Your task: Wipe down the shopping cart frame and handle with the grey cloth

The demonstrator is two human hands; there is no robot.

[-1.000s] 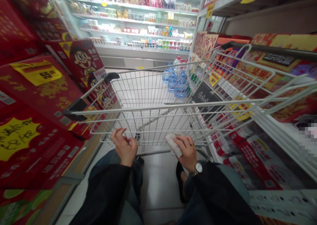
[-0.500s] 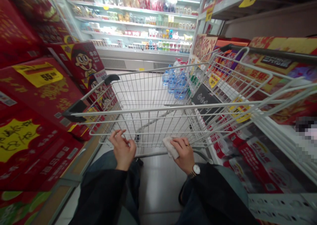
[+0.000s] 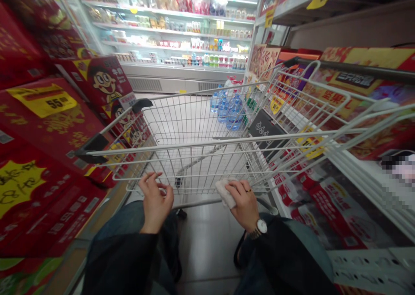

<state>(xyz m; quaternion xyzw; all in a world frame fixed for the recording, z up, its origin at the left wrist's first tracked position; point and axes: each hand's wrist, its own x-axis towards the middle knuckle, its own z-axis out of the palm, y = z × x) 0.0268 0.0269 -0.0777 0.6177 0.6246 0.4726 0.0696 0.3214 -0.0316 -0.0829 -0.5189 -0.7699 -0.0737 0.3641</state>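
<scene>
A wire shopping cart (image 3: 207, 145) stands sideways in front of me, its near side wall by both my hands. My right hand (image 3: 244, 203), with a ring and a wristwatch, is closed on a folded white cloth (image 3: 224, 192). The cloth lies at the lower wires of that wall. Near the cart's lower left corner is my left hand (image 3: 155, 204). Its fingers are loosely bent and apart, close to the wires, with nothing held in them. Whether the fingertips touch the wire cannot be made out.
Red cartons (image 3: 42, 126) with yellow price tags are stacked at my left. Shelves of boxed goods (image 3: 350, 87) and wrapped packs (image 3: 333, 208) line the right. Large water bottles (image 3: 234, 113) stand on the floor behind the cart, before a lit refrigerated display (image 3: 171, 35).
My left hand has shifted slightly left and its fingers have spread a little. My right hand, with the cloth, has moved slightly right along the wires. The view has shifted slightly.
</scene>
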